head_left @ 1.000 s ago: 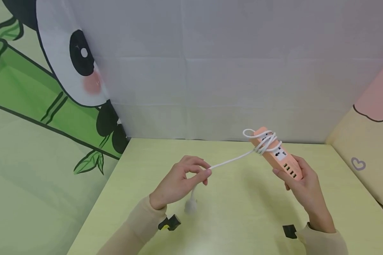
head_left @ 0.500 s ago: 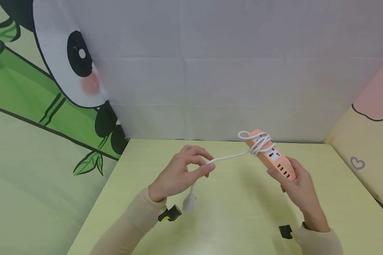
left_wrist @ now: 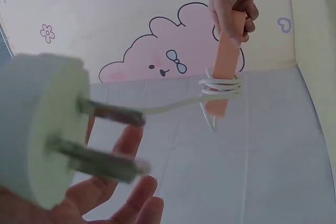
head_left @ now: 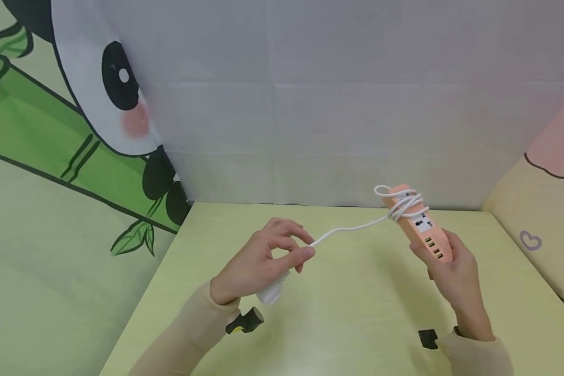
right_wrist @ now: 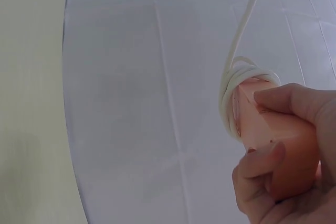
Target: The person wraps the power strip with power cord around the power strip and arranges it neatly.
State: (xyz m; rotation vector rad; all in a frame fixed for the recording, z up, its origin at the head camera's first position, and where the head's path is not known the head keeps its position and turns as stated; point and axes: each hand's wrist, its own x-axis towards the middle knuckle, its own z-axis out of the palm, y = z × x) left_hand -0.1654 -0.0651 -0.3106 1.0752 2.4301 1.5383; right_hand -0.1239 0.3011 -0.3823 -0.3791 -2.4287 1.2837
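My right hand [head_left: 457, 277] grips the lower end of an orange power strip [head_left: 406, 230], which is held tilted above the table. Several loops of its white cord [head_left: 352, 228] are wound about the strip's far half. From those loops the cord runs slackly leftward to my left hand [head_left: 265, 261], where thumb and fingertips pinch it. Below that hand hangs the white plug [head_left: 270, 293]. Close up in the left wrist view, the plug's two metal prongs [left_wrist: 105, 166] point right. In the right wrist view, thumb and fingers wrap the strip's orange end [right_wrist: 286, 140].
A pale yellow-green table [head_left: 338, 324] lies under both hands. Behind it stands a grey-white cloth wall [head_left: 310, 130]. Printed panels flank it, with a panda and bamboo [head_left: 75, 141] at left and a pink shape [head_left: 559, 141] at right. Small black devices [head_left: 245, 320] sit by the cuffs.
The power strip and right hand shifted slightly left, then back right. The cord between the hands has become slacker than a second ago. The plug has swung up closer under the left hand.
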